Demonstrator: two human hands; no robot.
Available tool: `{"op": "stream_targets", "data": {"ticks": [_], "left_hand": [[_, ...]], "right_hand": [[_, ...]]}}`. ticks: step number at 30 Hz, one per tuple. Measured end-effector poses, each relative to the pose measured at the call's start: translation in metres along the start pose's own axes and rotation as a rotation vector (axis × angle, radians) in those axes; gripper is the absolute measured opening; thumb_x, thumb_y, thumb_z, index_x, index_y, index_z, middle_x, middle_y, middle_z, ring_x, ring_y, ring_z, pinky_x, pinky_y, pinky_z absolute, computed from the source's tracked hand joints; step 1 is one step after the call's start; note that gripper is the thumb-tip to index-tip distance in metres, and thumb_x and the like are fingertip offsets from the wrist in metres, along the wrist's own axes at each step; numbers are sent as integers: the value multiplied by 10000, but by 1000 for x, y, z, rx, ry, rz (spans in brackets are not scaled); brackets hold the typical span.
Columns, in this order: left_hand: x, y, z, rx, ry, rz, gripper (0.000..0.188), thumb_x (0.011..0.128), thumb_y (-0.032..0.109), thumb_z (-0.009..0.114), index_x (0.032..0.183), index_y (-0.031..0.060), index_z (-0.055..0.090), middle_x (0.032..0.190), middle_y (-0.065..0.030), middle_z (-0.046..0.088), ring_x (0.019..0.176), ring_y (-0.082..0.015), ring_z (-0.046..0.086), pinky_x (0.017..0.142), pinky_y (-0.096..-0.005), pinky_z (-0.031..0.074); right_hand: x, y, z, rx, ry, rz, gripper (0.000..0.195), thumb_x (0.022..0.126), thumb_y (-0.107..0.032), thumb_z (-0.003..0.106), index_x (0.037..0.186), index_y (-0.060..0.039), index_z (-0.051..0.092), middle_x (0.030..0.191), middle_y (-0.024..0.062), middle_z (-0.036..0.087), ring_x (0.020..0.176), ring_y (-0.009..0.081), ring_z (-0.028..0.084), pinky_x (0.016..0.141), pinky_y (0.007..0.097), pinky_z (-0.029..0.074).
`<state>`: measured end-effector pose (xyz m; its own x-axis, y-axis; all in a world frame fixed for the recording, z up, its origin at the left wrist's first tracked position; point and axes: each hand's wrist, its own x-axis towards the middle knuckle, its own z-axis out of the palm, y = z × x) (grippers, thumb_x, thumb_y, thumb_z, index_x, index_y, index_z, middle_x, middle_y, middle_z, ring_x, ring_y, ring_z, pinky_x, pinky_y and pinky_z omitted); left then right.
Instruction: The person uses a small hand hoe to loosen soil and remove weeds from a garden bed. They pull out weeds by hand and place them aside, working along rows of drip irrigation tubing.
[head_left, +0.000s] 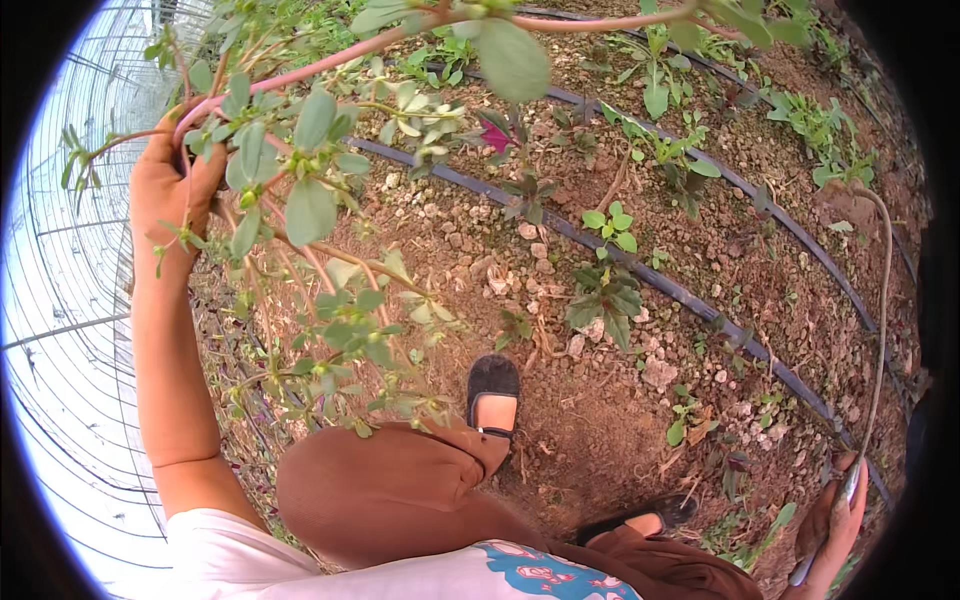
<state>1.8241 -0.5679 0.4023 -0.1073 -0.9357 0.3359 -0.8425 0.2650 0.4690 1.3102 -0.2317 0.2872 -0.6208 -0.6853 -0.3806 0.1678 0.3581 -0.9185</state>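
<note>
My left hand (180, 180) is raised at the left and closed around the pinkish stems of a large, leafy purslane plant (311, 210). The plant's stems spread across the upper left, close to the camera, and hang down over my knee. At the lower right, my right hand (836, 517) grips the metal handle of a hand tool (885, 300). A long, thin, curved shaft runs up from the handle to the soil, and its far end is blurred against the ground beside small green plants.
Black drip irrigation hoses (660, 281) cross the stony brown soil in curved lines. Seedlings with dark purple leaves (604, 300) and small green weeds (611, 229) grow along them. My black shoes (493, 375) stand on the bare soil. A wire-ribbed translucent greenhouse wall (67, 315) rises at the left.
</note>
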Motion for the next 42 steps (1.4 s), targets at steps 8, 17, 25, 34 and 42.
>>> {"op": "stream_targets", "data": {"ticks": [8, 17, 25, 34, 42], "left_hand": [[-84, -131, -90, 586, 123, -326, 338, 752, 194, 607, 1027, 2, 559, 756, -107, 613, 684, -205, 582, 624, -318, 442], [-93, -190, 104, 1019, -1018, -641, 466, 756, 386, 591, 1045, 21, 600, 1030, -154, 608, 1004, -265, 568, 863, -374, 446], [-70, -45, 313, 214, -1080, 496, 303, 796, 213, 539, 1050, 48, 523, 966, -140, 583, 915, -318, 562, 786, -397, 463], [-89, -28, 440, 95, -870, 503, 219, 748, 135, 597, 957, 78, 573, 875, -102, 585, 765, -298, 594, 663, -386, 493], [-31, 15, 435, -143, -417, 578, 137, 707, 94, 616, 838, 58, 599, 897, -62, 580, 788, -233, 575, 643, -329, 498]], "right_hand": [[17, -3, 12, -6, -6, -58, 748, 715, -388, 692, 1231, 18, 332, 527, -41, 316, 366, 31, 262, 338, 183, 137], [-3, -7, 2, -80, 9, 18, 661, 782, -331, 628, 1264, -3, 315, 556, -53, 322, 357, 23, 251, 303, 183, 157], [-1, -12, 37, -50, 86, -4, 619, 770, -338, 648, 1207, -6, 363, 554, -46, 324, 358, 13, 253, 299, 173, 170], [-14, -8, 37, -114, 167, 160, 556, 768, -364, 641, 1167, -61, 400, 552, -48, 331, 360, 34, 265, 297, 186, 193], [0, -6, 28, -114, 378, 150, 579, 802, -333, 615, 1237, -60, 349, 562, -41, 319, 357, 39, 279, 285, 197, 228]]}}
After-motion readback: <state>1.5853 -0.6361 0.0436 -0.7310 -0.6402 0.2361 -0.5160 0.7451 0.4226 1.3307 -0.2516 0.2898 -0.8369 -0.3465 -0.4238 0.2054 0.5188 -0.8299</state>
